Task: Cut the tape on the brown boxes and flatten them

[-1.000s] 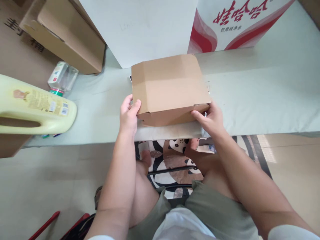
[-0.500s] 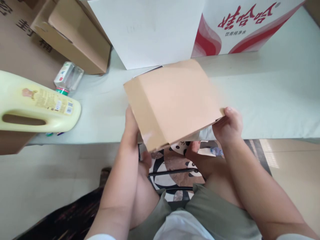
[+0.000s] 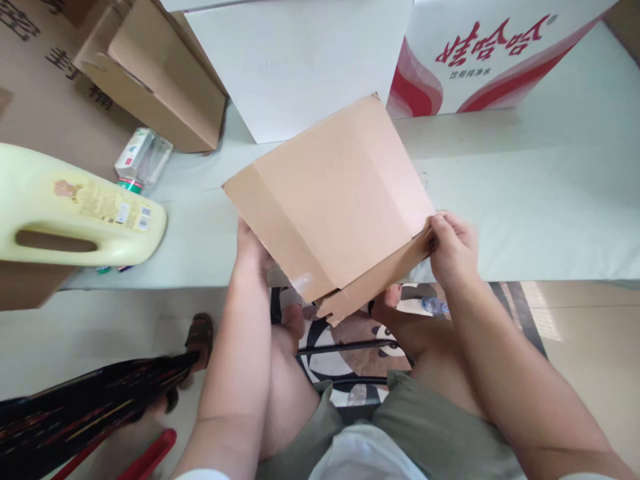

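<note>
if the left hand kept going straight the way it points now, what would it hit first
The cardboard box itself: the left hand points away from the person with its fingers hidden behind the box's near edge. Past it, probably the white box at the back, though depth is unclear.

It looks like a home corner used for packing: cartons point(image 3: 160, 73) stand along the far side of the table point(image 3: 525, 200), one point(image 3: 500, 53) printed for drinking water. A jug point(image 3: 75, 213) and bottle point(image 3: 140, 160) lie at its left end, a plain box point(image 3: 340, 200) is held over its near edge, and a panda mat point(image 3: 345, 333) lies beneath it.
</note>
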`<state>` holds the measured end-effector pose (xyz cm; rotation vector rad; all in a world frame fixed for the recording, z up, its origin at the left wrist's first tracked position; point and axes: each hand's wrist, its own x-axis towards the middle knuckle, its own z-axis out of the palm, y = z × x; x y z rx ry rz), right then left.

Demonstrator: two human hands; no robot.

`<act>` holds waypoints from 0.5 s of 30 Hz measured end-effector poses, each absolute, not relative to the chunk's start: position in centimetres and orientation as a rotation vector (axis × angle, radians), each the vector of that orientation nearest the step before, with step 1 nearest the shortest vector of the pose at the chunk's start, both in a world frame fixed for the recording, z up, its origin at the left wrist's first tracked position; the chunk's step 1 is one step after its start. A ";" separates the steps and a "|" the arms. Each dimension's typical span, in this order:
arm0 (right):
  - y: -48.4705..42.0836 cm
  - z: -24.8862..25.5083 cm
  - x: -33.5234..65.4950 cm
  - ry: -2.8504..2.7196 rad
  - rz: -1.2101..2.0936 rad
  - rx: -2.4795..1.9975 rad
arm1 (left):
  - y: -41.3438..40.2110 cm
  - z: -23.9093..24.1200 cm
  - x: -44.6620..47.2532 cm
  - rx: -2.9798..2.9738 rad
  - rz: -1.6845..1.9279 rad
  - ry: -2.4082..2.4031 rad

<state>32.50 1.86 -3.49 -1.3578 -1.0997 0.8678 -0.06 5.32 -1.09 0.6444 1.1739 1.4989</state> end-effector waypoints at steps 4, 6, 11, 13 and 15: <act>1.7 -2.2 32.2 -1.148 0.790 -1.567 | 5.1 -0.6 0.4 0.663 1.518 1.119; 1.9 -2.2 32.2 -1.100 0.755 -1.554 | 5.2 -0.5 0.4 0.621 1.505 1.103; 2.7 -2.9 32.3 -0.795 1.241 -1.302 | 5.2 -0.4 0.5 0.641 1.493 1.109; 2.9 -2.9 32.1 -0.690 1.301 -1.223 | 4.8 -0.4 0.4 0.685 1.493 1.068; 2.9 -2.7 31.8 -0.623 1.293 -1.200 | 4.3 -0.6 0.1 0.662 1.497 1.060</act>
